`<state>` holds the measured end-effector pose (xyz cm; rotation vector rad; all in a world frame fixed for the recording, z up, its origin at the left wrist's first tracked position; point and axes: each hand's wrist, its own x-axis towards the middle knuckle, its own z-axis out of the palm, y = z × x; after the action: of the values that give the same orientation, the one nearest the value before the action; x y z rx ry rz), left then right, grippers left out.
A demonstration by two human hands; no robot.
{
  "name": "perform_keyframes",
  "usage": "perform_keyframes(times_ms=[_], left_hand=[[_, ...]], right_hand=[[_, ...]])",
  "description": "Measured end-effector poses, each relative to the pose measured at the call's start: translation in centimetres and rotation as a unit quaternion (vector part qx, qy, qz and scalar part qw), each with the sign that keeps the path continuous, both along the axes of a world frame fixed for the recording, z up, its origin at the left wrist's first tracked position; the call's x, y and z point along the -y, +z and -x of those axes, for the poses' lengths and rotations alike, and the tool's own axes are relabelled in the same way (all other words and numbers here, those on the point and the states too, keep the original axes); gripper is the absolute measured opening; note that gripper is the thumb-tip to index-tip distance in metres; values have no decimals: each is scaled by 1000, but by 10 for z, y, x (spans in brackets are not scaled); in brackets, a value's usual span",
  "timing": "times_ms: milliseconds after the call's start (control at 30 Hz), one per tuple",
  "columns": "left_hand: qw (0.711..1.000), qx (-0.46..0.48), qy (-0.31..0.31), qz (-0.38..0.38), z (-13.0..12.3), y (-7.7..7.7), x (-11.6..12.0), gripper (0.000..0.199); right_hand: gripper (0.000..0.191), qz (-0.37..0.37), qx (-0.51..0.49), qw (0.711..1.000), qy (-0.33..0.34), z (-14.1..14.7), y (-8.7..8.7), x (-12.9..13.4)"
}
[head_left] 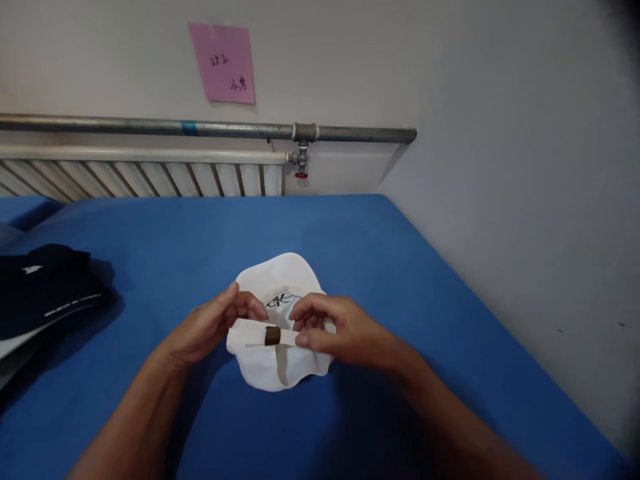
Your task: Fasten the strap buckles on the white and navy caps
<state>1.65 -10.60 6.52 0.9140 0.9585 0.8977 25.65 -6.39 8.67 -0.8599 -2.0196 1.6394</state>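
Observation:
A white cap (280, 270) with dark lettering lies on the blue surface (200, 227), its strap side nearest me. The white strap (253, 331) runs through a brownish buckle (273, 335) across the cap's near part. On the strap's right end, my right hand (335, 327) is closed, with the thumb pressed on the strap and the fingers curled behind it. Against the cap's left edge rests my left hand (215, 321), its fingers curved behind the strap and its thumb raised apart from them.
Dark folded clothing (45, 287) lies at the far left. Behind the blue surface are a white radiator (150, 177), a metal pipe (240, 129) and a valve with a red handle (301, 175). A pink note (223, 63) hangs on the wall; another wall borders the right side.

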Motion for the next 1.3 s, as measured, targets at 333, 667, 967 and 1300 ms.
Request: perform_keyframes(times_ms=[333, 667, 967, 1300], left_hand=[[992, -77, -37, -97, 5, 4, 9, 65], [962, -191, -122, -150, 6, 20, 16, 45], [921, -305, -95, -225, -10, 23, 20, 22], [910, -318, -137, -230, -6, 27, 17, 32]], right_hand=[[13, -287, 124, 950, 1, 19, 5, 35], [11, -226, 95, 970, 0, 19, 2, 29], [10, -246, 82, 966, 8, 21, -2, 30], [5, -242, 133, 961, 15, 21, -7, 30]])
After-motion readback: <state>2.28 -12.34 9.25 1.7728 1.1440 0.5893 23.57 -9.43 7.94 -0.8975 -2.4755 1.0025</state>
